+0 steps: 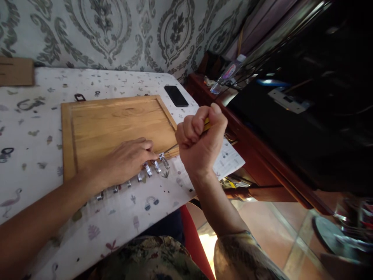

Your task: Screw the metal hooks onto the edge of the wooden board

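A wooden panel (116, 124) with a raised frame lies flat on the table. My left hand (128, 161) rests over its near edge, fingers curled, fingertips pinching at a small metal hinge (162, 156) near the right corner. My right hand (201, 136) is in a fist around the yellow handle of a screwdriver (171, 148). Its thin shaft slants down left, the tip at or very near that hinge. Several more shiny metal hinge pieces (148, 169) stand in a row along the near edge, some partly behind my left hand and forearm.
A black phone (176, 96) lies beyond the panel on the patterned tablecloth (116, 229). Cardboard (17, 71) sits at the far left. To the right stand a dark red wooden desk (262, 159) and a plastic bottle (227, 75). Patterned wallpaper (140, 35) is behind the table.
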Demonstrator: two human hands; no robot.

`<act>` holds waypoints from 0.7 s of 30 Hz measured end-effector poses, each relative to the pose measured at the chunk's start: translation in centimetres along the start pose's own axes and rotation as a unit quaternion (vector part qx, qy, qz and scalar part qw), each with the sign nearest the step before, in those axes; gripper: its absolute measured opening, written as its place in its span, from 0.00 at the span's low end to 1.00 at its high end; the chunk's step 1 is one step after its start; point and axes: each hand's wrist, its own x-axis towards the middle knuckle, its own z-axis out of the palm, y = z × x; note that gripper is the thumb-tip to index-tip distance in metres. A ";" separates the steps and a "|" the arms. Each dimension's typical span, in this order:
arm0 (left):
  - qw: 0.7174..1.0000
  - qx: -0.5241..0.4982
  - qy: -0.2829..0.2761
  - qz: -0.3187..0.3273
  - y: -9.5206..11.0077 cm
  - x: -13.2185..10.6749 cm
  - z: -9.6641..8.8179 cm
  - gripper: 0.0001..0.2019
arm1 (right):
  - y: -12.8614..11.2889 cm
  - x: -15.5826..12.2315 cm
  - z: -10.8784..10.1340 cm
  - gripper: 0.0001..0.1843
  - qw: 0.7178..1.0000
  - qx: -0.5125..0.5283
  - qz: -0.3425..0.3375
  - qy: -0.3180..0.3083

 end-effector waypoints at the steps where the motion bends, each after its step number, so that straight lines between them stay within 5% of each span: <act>1: 1.000 0.000 -0.001 -0.001 0.1 0.0 -0.1 0.15 | 0.1 0.1 0.2 0.35 1.000 -0.005 0.004 0.002; 12: 1.000 -0.003 0.016 0.005 0.0 0.0 0.2 0.15 | 2.3 0.0 -0.9 0.28 0.986 -0.164 0.009 -0.027; 21: 1.000 -0.028 0.000 -0.013 0.0 0.0 0.2 0.13 | 1.9 -0.5 0.4 0.33 0.992 -0.122 -0.003 -0.028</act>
